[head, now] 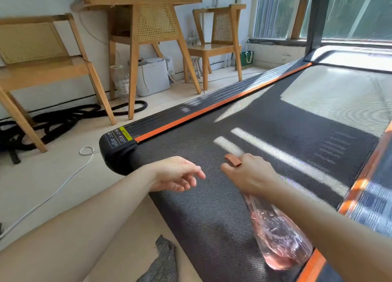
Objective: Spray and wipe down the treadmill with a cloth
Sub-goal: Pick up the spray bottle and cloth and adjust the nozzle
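Observation:
The treadmill's dark belt (265, 120) runs from the bottom middle to the upper right, edged by orange strips and black side rails. My right hand (250, 174) grips the neck of a clear pink spray bottle (277, 235), which lies tilted over the belt with its brown nozzle (233, 160) pointing up-left. My left hand (178, 174) hovers just left of it over the belt's near end, fingers relaxed and holding nothing. A grey cloth (162, 262) lies on the floor at the bottom, beside the belt's left edge.
Wooden cane-backed chairs (38, 54) and a tall wooden table (146, 16) stand along the left wall. A thick black rope (63, 120) and a white cable (55, 192) lie on the floor. A white box (151, 76) sits under the table. Windows fill the upper right.

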`<state>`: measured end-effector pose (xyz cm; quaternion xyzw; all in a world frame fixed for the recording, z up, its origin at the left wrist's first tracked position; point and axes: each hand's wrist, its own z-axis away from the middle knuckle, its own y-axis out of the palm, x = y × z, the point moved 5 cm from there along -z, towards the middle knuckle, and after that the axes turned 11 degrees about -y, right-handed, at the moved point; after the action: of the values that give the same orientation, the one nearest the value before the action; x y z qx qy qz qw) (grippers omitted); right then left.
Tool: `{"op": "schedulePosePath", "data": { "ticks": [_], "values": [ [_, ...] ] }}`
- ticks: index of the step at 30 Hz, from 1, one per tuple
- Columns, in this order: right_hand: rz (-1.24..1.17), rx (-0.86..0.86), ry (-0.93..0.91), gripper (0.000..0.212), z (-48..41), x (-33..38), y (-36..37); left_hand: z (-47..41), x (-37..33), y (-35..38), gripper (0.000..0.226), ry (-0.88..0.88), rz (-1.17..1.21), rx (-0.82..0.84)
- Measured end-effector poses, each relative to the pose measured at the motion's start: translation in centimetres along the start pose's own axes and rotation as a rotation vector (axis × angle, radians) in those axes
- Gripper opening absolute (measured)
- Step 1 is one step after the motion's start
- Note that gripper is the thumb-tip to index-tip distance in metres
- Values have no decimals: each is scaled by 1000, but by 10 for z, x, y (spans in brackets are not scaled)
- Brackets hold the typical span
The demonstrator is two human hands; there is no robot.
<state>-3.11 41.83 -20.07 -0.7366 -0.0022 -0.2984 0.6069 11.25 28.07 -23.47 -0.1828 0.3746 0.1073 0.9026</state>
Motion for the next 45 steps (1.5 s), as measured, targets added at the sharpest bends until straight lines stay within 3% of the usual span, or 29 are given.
{"op": "schedulePosePath", "data": {
  "ticks": [5,11,24,29,34,41,45],
  "values": [
    [-98,13,63,43,-4,-13,-2,-2,8,-2,23,-7,-77,-31],
    [-598,-21,163,44,-6,-32,-1,-6,6,4,23,0,-121,-14],
    [-944,-96,348,30,2,-61,-4,-17,2,18,21,6,-172,-3],
    [-1037,22,336,38,8,-59,-1,-18,-4,22,21,41,-137,-27],
    [-1102,14,331,33,12,-55,2,-17,-21,32,24,126,-21,-52],
    [-1169,125,213,37,15,-35,-2,-20,-41,48,25,219,160,-56],
    [-1238,95,138,33,16,-23,-6,-18,-56,52,25,300,290,11]
  ]
}}
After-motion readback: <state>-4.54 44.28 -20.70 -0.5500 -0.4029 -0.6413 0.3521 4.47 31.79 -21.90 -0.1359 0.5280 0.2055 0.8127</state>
